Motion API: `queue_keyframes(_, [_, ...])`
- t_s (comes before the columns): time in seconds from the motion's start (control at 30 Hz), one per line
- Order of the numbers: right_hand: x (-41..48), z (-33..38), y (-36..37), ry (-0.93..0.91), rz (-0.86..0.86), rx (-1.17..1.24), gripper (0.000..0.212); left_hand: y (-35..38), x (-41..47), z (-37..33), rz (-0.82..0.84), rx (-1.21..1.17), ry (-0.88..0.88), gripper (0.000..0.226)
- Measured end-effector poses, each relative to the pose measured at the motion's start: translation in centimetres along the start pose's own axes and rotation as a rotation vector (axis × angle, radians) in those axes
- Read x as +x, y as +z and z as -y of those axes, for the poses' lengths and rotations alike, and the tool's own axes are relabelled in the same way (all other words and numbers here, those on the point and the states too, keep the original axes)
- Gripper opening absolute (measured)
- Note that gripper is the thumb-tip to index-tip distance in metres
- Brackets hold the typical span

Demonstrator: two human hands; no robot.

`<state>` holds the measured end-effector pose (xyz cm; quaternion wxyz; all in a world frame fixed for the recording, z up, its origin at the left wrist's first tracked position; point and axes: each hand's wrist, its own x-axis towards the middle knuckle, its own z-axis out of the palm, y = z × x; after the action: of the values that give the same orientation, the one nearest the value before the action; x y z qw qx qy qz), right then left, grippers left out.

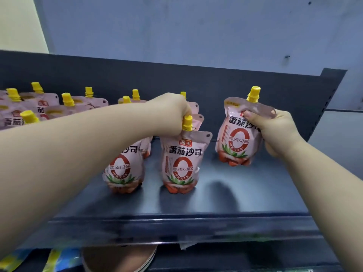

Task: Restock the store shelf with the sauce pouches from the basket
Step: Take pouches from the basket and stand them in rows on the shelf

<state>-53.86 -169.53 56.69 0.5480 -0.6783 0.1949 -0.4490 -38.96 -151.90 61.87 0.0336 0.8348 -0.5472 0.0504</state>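
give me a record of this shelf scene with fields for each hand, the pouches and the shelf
left hand: grips the middle pouch at its top, beside the yellow cap
right hand: grips the right pouch by its upper corner
middle pouch: upright on the shelf
right pouch: upright; whether it touches the shelf is unclear
other pouches: rows standing at the left and behind
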Motion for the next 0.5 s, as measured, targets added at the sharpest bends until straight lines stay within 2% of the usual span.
queue_keyframes(0.23, [2.1, -2.0, -0.2, 0.036, 0.092, 0.014, 0.007, -0.5, 0.7, -1.0, 0.144, 0.069, -0.082, 0.019])
queue_keyframes(0.37, [2.7, -2.9, -0.8, 0.055, 0.124, 0.035, 0.005, -0.6, 0.4, -0.7, 0.057, -0.059, -0.055, 0.025])
queue_keyframes(0.5, [3.7, -3.7, -1.3, 0.073, 0.138, 0.044, 0.003, -1.3, 0.4, -1.5, 0.012, -0.071, -0.062, 0.031])
